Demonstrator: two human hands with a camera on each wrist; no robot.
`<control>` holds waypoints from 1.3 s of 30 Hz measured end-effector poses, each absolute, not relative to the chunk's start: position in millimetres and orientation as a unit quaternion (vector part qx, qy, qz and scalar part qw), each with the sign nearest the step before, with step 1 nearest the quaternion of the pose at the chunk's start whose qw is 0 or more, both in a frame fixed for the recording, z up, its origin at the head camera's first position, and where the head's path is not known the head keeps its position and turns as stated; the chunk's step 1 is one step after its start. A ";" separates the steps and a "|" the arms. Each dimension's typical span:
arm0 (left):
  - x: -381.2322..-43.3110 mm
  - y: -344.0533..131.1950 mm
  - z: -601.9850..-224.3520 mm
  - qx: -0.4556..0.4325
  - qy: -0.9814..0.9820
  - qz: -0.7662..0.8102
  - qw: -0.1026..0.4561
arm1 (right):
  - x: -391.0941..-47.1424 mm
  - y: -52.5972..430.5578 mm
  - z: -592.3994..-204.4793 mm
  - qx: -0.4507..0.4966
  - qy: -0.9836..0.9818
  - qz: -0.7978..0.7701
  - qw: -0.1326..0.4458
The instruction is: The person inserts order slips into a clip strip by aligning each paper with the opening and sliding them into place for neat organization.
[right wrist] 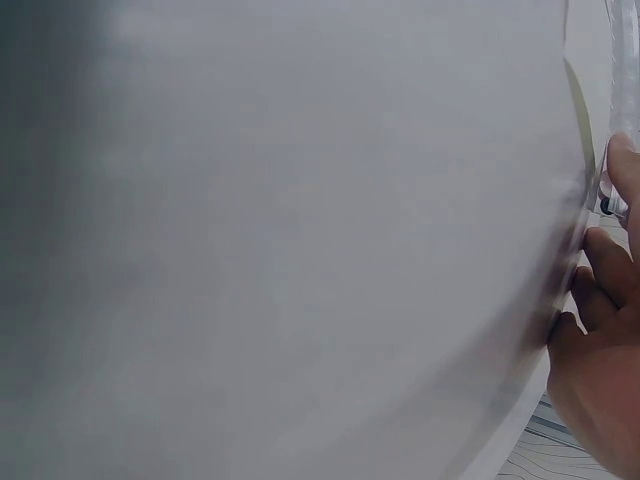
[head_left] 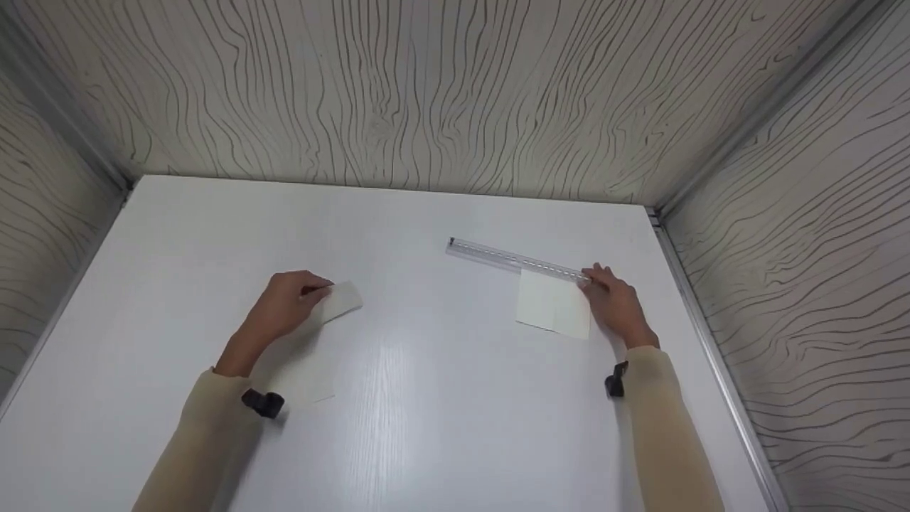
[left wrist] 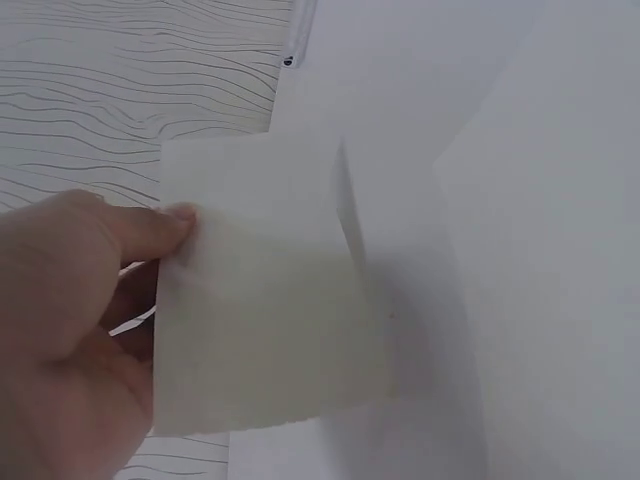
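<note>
In the head view my left hand [head_left: 288, 306] pinches a small piece of off-white paper [head_left: 340, 301] at its left edge, above the white table. The left wrist view shows the thumb flat on the near face of this paper [left wrist: 265, 300], which has a raised flap on its right side. My right hand [head_left: 615, 306] grips the right end of a clear plastic ruler [head_left: 512, 260], thumb on one side and fingers on the other. Just below the ruler lies a creased square of pale paper [head_left: 553, 304], its right edge beside the hand.
Another pale sheet [head_left: 306, 380] lies on the white table [head_left: 441, 427] beneath the left forearm, hard to tell from the tabletop. Wood-patterned walls [head_left: 398, 92] stand behind the table and on both sides. Each sleeve carries a black wrist camera [head_left: 263, 403].
</note>
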State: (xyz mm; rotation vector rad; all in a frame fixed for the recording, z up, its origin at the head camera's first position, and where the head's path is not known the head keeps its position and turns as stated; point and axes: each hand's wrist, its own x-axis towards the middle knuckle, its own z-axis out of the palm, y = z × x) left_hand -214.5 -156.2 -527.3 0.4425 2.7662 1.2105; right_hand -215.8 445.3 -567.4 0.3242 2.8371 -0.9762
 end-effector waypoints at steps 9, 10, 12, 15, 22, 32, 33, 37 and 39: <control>-222.2 -141.4 -518.2 0.120 0.903 0.412 0.019 | -217.7 445.2 -565.3 0.118 0.938 -0.318 0.073; -223.7 -139.3 -517.3 0.115 0.902 0.415 0.019 | -217.9 445.2 -565.2 0.118 0.938 -0.319 0.072; -226.6 -135.3 -515.3 0.107 0.900 0.421 0.021 | -218.1 444.9 -565.0 0.116 0.937 -0.321 0.071; -230.1 -129.8 -513.2 0.094 0.899 0.426 0.028 | -219.2 444.0 -565.0 0.115 0.936 -0.325 0.073; -236.1 -121.0 -510.5 0.066 0.894 0.442 0.028 | -221.6 444.3 -565.6 0.107 0.938 -0.323 0.070; -238.3 -114.0 -513.3 0.020 0.876 0.479 0.046 | -218.2 444.6 -572.3 0.107 0.935 -0.330 0.073; -238.9 -112.1 -513.1 0.014 0.874 0.483 0.048 | -218.1 444.6 -572.2 0.108 0.935 -0.330 0.072; -242.3 -102.8 -510.4 -0.001 0.868 0.493 0.048 | -218.9 445.5 -570.9 0.116 0.935 -0.327 0.071; -244.1 -98.4 -509.3 -0.010 0.866 0.497 0.047 | -219.4 446.0 -570.1 0.118 0.934 -0.329 0.070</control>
